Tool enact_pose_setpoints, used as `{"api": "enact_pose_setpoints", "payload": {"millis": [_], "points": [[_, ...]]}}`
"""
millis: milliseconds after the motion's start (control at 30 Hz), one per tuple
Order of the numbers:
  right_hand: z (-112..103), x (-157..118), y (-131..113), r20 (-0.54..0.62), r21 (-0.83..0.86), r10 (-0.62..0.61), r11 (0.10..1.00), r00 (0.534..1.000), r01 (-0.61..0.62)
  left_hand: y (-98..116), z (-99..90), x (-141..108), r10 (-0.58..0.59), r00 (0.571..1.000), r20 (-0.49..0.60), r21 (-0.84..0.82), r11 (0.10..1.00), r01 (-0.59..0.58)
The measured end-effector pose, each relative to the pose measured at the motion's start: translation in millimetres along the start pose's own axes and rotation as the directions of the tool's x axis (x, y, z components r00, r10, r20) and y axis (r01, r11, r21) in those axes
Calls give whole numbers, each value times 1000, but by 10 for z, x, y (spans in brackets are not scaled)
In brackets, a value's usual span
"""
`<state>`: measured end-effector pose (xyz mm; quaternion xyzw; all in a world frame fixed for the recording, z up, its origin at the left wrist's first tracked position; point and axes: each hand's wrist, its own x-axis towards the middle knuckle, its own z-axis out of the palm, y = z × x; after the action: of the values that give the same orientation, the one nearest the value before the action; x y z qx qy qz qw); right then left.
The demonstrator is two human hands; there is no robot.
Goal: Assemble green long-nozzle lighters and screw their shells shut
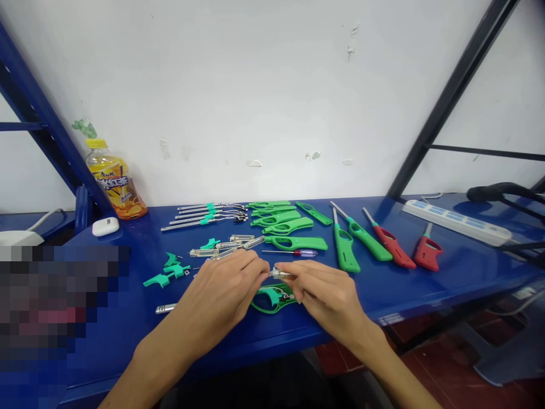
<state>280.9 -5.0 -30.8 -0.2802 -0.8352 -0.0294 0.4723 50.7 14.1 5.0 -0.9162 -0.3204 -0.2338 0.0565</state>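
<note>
My right hand point(327, 289) grips a small clear plastic fuel tank point(281, 274) by its body. My left hand point(232, 281) pinches at the tank's near end; whatever is between those fingertips is too small to make out. Below both hands lies an open green lighter half-shell point(272, 309) with a teal trigger point(269, 294) and thin wires in it. The metal tube end point(165, 308) shows left of my left wrist, its middle hidden by the hand. Behind the left hand lie several clear fuel tanks point(204, 253).
Teal triggers point(157, 280), metal lighter tubes point(183, 223), green shells point(289, 226) and a screwdriver point(293, 253) lie on the blue table point(136, 250). Assembled green point(346, 250) and red lighters point(394, 247) are at right, near a power strip point(457, 221). A drink bottle point(114, 182) and white case point(105, 226) stand left.
</note>
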Motion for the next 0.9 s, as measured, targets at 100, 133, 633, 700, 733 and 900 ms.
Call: {"api": "enact_pose_setpoints", "payload": {"millis": [100, 133, 633, 700, 733, 900], "points": [[18, -9, 4, 9, 13, 38, 999, 999, -38, 15, -6, 12, -16, 1000, -7, -6, 1000, 16], [29, -11, 4, 19, 14, 68, 998, 998, -68, 20, -13, 15, -23, 1000, -14, -16, 1000, 23], [-274, -124, 178, 174, -96, 314, 949, 933, -301, 137, -100, -72, -173, 966, 191, 55, 985, 165], [-287, -127, 196, 198, -98, 321, 947, 926, -307, 181, -64, -39, -172, 960, 222, 47, 985, 166], [-287, -125, 200, 210, -101, 326, 945, 922, -311, 198, -48, -27, -170, 958, 233, 45, 985, 164], [-264, -102, 173, 251, -138, 312, 949, 916, -285, 196, -11, -29, -171, 956, 240, 49, 985, 164]]}}
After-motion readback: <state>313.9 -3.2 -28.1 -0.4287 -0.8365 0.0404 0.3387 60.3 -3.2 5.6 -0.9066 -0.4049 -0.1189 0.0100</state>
